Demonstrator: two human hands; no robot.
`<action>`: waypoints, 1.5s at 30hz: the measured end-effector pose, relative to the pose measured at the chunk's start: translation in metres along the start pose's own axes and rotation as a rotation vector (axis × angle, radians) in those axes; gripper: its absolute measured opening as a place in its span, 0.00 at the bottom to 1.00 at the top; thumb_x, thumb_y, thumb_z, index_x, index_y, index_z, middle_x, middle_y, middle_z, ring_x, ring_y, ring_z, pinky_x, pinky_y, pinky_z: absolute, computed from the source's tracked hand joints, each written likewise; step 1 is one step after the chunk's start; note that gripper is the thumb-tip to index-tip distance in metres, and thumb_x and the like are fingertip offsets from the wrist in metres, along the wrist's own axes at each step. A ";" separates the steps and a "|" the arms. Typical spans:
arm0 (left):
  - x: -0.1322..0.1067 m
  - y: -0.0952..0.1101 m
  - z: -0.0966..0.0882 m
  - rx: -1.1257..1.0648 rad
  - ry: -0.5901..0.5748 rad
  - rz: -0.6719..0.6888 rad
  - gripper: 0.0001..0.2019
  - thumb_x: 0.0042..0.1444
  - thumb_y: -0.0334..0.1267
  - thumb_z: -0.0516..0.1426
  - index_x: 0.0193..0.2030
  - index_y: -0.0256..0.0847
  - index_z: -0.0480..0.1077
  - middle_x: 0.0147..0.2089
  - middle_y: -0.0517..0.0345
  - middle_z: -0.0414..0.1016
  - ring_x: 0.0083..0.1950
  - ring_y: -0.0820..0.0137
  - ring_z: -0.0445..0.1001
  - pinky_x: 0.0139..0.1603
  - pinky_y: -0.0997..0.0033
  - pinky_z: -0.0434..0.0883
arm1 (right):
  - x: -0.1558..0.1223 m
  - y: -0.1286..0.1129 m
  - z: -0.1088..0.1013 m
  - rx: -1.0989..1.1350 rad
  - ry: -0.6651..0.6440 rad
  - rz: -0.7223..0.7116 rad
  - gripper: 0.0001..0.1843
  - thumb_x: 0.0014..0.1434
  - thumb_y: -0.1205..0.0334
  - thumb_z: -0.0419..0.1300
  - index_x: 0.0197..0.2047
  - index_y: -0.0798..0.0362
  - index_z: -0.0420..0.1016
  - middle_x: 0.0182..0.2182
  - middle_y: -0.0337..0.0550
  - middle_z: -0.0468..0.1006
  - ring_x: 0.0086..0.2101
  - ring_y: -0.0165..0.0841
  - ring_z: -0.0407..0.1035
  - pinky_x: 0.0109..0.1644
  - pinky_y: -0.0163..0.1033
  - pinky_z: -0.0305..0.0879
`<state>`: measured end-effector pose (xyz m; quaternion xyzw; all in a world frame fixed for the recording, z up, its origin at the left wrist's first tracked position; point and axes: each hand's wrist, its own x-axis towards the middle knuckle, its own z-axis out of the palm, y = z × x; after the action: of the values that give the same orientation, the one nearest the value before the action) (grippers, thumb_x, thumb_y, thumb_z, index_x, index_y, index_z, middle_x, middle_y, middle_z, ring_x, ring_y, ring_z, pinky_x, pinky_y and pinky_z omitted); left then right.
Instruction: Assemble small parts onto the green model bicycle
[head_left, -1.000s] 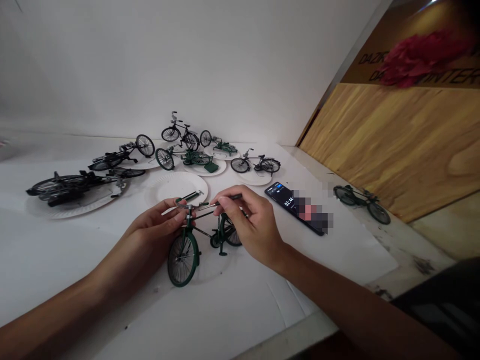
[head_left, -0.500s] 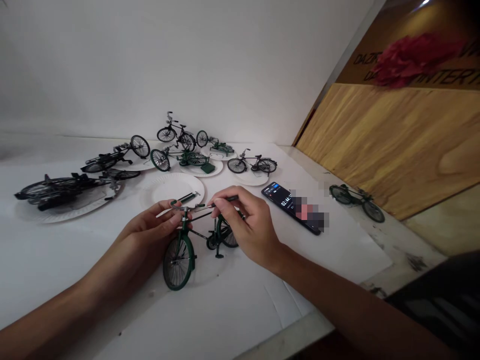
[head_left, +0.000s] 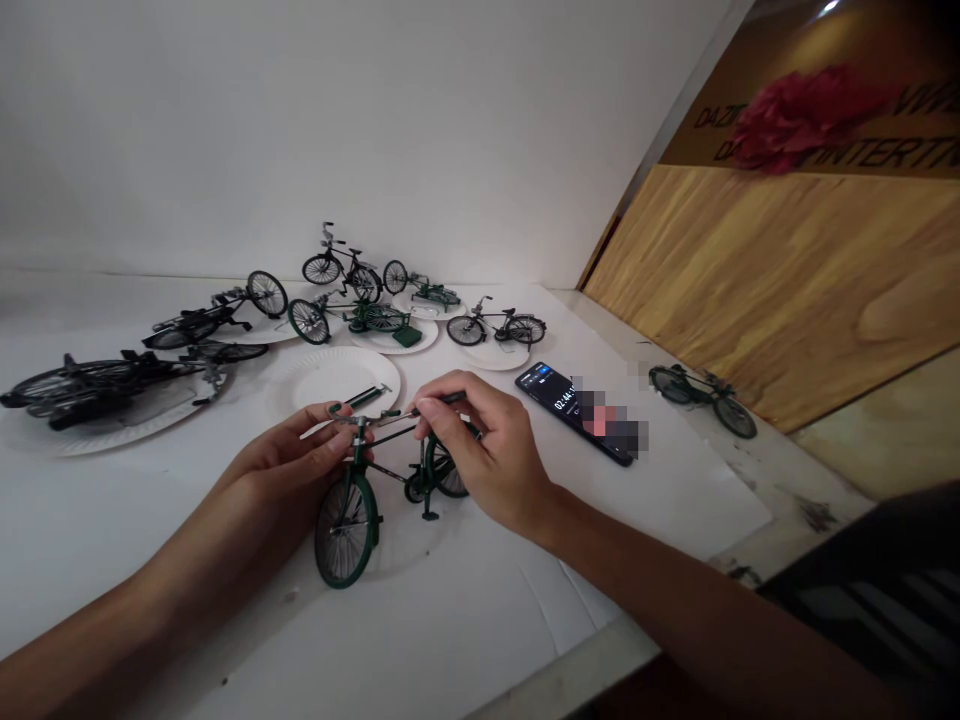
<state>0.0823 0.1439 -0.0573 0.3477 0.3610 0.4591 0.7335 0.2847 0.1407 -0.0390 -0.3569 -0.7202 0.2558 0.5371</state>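
A small green model bicycle stands upright on the white table in front of me. My left hand pinches its handlebar and steering column at the front. My right hand is closed on a thin screwdriver whose tip points left at the top of the steering column. The back wheel is partly hidden behind my right hand.
Several model bicycles lie or stand on paper plates at the back and left. A phone with a lit screen lies to the right. Another model bicycle rests by the wooden panel. The table edge runs near right.
Both hands and the green bicycle have stayed together with hardly any change of grip. The view has shifted a little, so everything sits slightly further left.
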 end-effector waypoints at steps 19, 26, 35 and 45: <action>-0.001 -0.001 0.001 0.002 -0.022 -0.009 0.11 0.57 0.32 0.65 0.47 0.43 0.74 0.38 0.58 0.80 0.38 0.74 0.79 0.36 0.84 0.77 | 0.000 -0.001 0.000 0.018 0.003 -0.001 0.05 0.66 0.63 0.58 0.39 0.54 0.73 0.32 0.37 0.75 0.32 0.25 0.72 0.39 0.34 0.69; 0.000 -0.001 -0.002 0.024 -0.033 -0.014 0.11 0.57 0.32 0.65 0.47 0.44 0.74 0.40 0.57 0.79 0.38 0.74 0.79 0.37 0.84 0.77 | 0.000 0.000 0.000 0.016 -0.002 0.012 0.05 0.67 0.61 0.57 0.39 0.53 0.72 0.32 0.37 0.75 0.32 0.26 0.72 0.39 0.34 0.69; -0.001 -0.001 -0.001 0.007 -0.051 -0.011 0.12 0.57 0.30 0.64 0.47 0.44 0.73 0.39 0.57 0.79 0.38 0.73 0.79 0.35 0.84 0.75 | 0.001 -0.001 -0.001 -0.009 0.021 -0.008 0.06 0.67 0.60 0.57 0.39 0.52 0.72 0.32 0.38 0.75 0.32 0.27 0.73 0.39 0.35 0.71; -0.005 0.003 0.010 0.013 -0.084 0.014 0.08 0.62 0.32 0.60 0.46 0.42 0.69 0.38 0.57 0.75 0.37 0.73 0.75 0.38 0.78 0.72 | 0.001 -0.003 -0.003 -0.137 0.034 -0.235 0.03 0.65 0.68 0.58 0.39 0.54 0.73 0.33 0.42 0.78 0.33 0.30 0.73 0.39 0.38 0.72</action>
<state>0.0884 0.1385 -0.0489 0.3740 0.3303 0.4467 0.7427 0.2864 0.1396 -0.0349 -0.3102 -0.7636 0.1356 0.5498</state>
